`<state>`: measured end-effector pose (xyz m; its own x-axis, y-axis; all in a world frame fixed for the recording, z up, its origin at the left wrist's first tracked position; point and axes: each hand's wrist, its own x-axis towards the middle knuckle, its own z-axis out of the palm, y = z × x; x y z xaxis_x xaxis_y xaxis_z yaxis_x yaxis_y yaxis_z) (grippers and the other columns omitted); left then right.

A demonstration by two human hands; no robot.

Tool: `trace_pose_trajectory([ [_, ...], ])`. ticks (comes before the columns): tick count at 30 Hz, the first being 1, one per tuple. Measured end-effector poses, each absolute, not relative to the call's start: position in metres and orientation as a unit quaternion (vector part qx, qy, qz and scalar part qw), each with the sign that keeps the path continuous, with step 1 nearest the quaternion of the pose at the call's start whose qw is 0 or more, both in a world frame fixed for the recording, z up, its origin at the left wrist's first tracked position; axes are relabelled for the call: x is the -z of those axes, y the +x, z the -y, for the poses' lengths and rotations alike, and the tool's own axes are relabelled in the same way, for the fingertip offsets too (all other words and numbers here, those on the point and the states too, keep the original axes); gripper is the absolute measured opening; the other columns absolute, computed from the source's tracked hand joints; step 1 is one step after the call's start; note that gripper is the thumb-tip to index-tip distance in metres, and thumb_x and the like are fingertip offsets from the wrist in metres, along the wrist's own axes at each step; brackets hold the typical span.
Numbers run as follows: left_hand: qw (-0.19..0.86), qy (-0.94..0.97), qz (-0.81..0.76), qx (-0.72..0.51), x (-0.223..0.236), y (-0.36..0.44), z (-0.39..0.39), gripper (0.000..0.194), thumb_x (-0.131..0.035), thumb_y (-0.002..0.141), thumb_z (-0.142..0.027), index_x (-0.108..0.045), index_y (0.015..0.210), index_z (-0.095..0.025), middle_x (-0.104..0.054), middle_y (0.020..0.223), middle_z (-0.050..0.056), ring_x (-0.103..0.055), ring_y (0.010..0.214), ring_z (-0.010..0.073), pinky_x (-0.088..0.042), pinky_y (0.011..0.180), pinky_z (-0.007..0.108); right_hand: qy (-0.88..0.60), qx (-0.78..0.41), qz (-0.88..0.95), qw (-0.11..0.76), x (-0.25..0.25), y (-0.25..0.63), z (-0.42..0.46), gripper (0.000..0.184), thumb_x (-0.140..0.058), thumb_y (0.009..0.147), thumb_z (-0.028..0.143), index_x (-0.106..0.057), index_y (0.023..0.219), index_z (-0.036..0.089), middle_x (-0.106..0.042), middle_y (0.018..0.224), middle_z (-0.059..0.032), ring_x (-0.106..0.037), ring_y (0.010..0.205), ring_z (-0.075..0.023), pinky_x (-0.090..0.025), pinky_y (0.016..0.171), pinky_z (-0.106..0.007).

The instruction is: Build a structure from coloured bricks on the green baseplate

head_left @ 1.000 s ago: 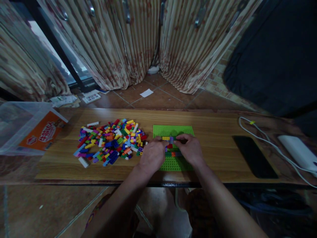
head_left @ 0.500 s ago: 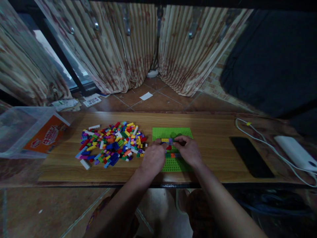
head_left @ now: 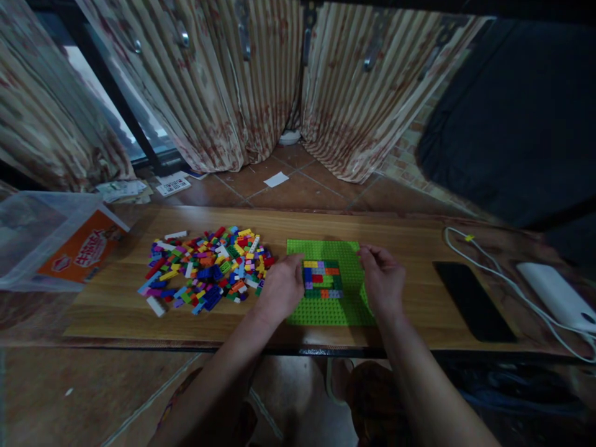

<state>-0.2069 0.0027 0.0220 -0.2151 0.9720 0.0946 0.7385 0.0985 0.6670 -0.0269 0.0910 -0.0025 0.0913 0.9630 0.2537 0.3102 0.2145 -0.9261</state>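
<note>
A light green baseplate [head_left: 330, 313] lies on the wooden table, bearing a flat rectangular patch of toy bricks [head_left: 321, 272] in yellow, purple, orange, red, blue and dark green. A bare green area shows inside the patch. My left hand [head_left: 282, 287] is beside the patch's left edge, over the plate's left side, with its fingers curled and partly hidden. Over the plate's right side is my right hand [head_left: 385, 280], apart from the patch. Its fingers are bent in towards the thumb, and whatever they may hold is hidden.
A heap of loose multicoloured bricks [head_left: 209, 270] spreads left of the baseplate. Farther left stands a clear plastic box [head_left: 41, 214] with an orange label. On the right lie a black phone [head_left: 472, 301], a white cable [head_left: 493, 261] and a white power bank [head_left: 556, 295].
Both hands have moved apart from the middle of the baseplate, the right one to the right and the left one slightly left. The brick patch, partly covered before, now shows.
</note>
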Motion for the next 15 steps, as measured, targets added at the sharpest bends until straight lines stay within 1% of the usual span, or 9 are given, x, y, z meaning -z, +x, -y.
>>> trace_pose_trajectory([
  [2, 0.183, 0.575, -0.723, -0.335, -0.023, -0.207, -0.003, 0.034, -0.044, 0.089, -0.008, -0.063, 0.117, -0.013, -0.071, 0.106, 0.011, -0.068, 0.097, 0.0209, -0.052, 0.091, 0.032, -0.512, -0.24, 0.693, 0.447, -0.005, -0.031, -0.078, 0.038, -0.049, 0.09, 0.044, -0.066, 0.111, 0.017, -0.07, 0.109, -0.0131, -0.063, 0.101, -0.0251, -0.049, 0.091, -0.043],
  [4, 0.173, 0.554, -0.727, -0.367, -0.025, -0.209, -0.004, 0.035, -0.046, 0.088, -0.008, -0.063, 0.118, -0.013, -0.071, 0.11, 0.011, -0.067, 0.1, 0.0206, -0.051, 0.094, 0.032, -0.465, -0.18, 0.787, 0.364, -0.007, -0.039, -0.06, 0.048, -0.046, 0.093, 0.045, -0.054, 0.133, 0.018, -0.059, 0.134, -0.0151, -0.051, 0.127, -0.0288, -0.038, 0.106, -0.05],
  [6, 0.163, 0.535, -0.728, -0.396, -0.028, -0.213, -0.005, 0.033, -0.047, 0.089, -0.01, -0.064, 0.116, -0.013, -0.071, 0.111, 0.011, -0.067, 0.102, 0.0204, -0.051, 0.095, 0.033, -0.41, -0.165, 0.858, 0.264, -0.003, -0.049, -0.04, 0.06, -0.044, 0.094, 0.046, -0.038, 0.147, 0.018, -0.043, 0.15, -0.014, -0.032, 0.143, -0.0289, -0.027, 0.115, -0.053],
  [8, 0.157, 0.521, -0.729, -0.414, -0.029, -0.217, -0.005, 0.03, -0.047, 0.09, -0.011, -0.065, 0.114, -0.013, -0.071, 0.111, 0.011, -0.067, 0.102, 0.021, -0.052, 0.095, 0.034, -0.383, -0.149, 0.894, 0.182, 0.007, -0.058, -0.024, 0.067, -0.045, 0.094, 0.047, -0.029, 0.151, 0.016, -0.033, 0.156, -0.0137, -0.023, 0.147, -0.0284, -0.02, 0.118, -0.054],
  [10, 0.156, 0.514, -0.73, -0.423, -0.03, -0.221, -0.004, 0.029, -0.048, 0.09, -0.013, -0.066, 0.113, -0.012, -0.071, 0.109, 0.011, -0.067, 0.1, 0.0216, -0.052, 0.094, 0.035, -0.38, -0.125, 0.906, 0.138, 0.017, -0.064, -0.015, 0.07, -0.046, 0.093, 0.048, -0.029, 0.151, 0.013, -0.03, 0.158, -0.0146, -0.019, 0.148, -0.0288, -0.015, 0.119, -0.054],
  [12, 0.157, 0.51, -0.731, -0.426, -0.031, -0.224, -0.004, 0.029, -0.05, 0.089, -0.014, -0.067, 0.113, -0.012, -0.072, 0.108, 0.011, -0.068, 0.097, 0.0217, -0.053, 0.092, 0.035, -0.385, -0.105, 0.909, 0.12, 0.024, -0.067, -0.013, 0.071, -0.045, 0.093, 0.048, -0.029, 0.151, 0.011, -0.029, 0.158, -0.0158, -0.017, 0.149, -0.0291, -0.013, 0.119, -0.054],
  [15, 0.153, 0.504, -0.735, -0.426, -0.031, -0.227, -0.003, 0.026, -0.051, 0.089, -0.015, -0.067, 0.11, -0.014, -0.072, 0.106, 0.009, -0.068, 0.096, 0.0208, -0.053, 0.091, 0.033, -0.394, -0.087, 0.907, 0.123, 0.027, -0.069, -0.014, 0.073, -0.045, 0.093, 0.05, -0.027, 0.152, 0.01, -0.026, 0.158, -0.0169, -0.017, 0.149, -0.0296, -0.014, 0.118, -0.055],
])
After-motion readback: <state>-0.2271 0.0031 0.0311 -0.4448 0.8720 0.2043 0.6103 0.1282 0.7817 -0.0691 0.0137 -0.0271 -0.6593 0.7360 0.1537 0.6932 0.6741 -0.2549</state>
